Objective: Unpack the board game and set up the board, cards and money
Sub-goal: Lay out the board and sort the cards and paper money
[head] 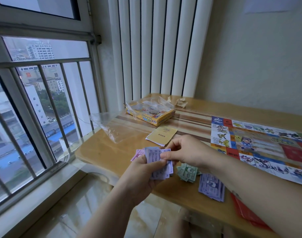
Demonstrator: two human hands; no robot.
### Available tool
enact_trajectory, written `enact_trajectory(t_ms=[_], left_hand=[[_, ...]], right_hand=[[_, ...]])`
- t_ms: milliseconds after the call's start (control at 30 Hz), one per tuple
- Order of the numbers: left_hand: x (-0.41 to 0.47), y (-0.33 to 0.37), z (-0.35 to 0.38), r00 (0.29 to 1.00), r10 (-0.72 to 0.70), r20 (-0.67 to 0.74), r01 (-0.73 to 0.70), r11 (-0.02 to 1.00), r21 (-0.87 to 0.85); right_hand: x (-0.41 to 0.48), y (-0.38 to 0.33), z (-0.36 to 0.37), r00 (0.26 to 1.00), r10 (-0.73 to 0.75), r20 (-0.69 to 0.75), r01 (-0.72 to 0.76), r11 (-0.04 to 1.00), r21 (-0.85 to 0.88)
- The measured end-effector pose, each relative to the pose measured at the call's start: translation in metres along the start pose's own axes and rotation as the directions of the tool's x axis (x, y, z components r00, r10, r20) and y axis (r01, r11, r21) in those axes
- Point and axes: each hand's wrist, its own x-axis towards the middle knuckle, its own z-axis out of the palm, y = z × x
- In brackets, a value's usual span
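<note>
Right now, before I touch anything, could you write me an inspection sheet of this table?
Surface: wooden table, striped middle.
Job's things: board unfolded at right; game box at back; green notes and purple notes piled near front edge; red cards front right.
Clutter: plastic bag, yellow leaflet, crumpled paper.
Hands: left hand holds a stack of notes; right hand pinches its top note.
Cables: nothing seen.
Surroundings: radiator behind, barred window at left.

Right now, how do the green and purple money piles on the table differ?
The green pile is a small, jumbled heap; the purple pile is a larger, flatter, slightly fanned stack. The green pile lies farther in; the purple pile lies nearer the table's front edge. Both are paper bills resting on it.
</note>
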Motion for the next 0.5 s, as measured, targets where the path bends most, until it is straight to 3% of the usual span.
enact_trajectory(t_ms=[133,367,500], left_hand=[[0.000,-0.003,0.002,0.999,-0.025,0.032,0.028,0.996,-0.080],[0.003,-0.017,0.023,1.000,0.010,-0.019,-0.009,0.996,0.083],[0.003,-0.029,0.044,0.997,-0.019,-0.071,0.025,0.996,0.090]], right_hand=[[-0.007,0.006,-0.006,0.999,0.037,-0.014,-0.037,0.999,0.023],[-0.033,0.018,-0.024,0.997,0.074,-0.008,-0.072,0.988,0.138],[-0.045,0.027,-0.039,0.997,0.072,-0.033,-0.068,0.994,0.086]])
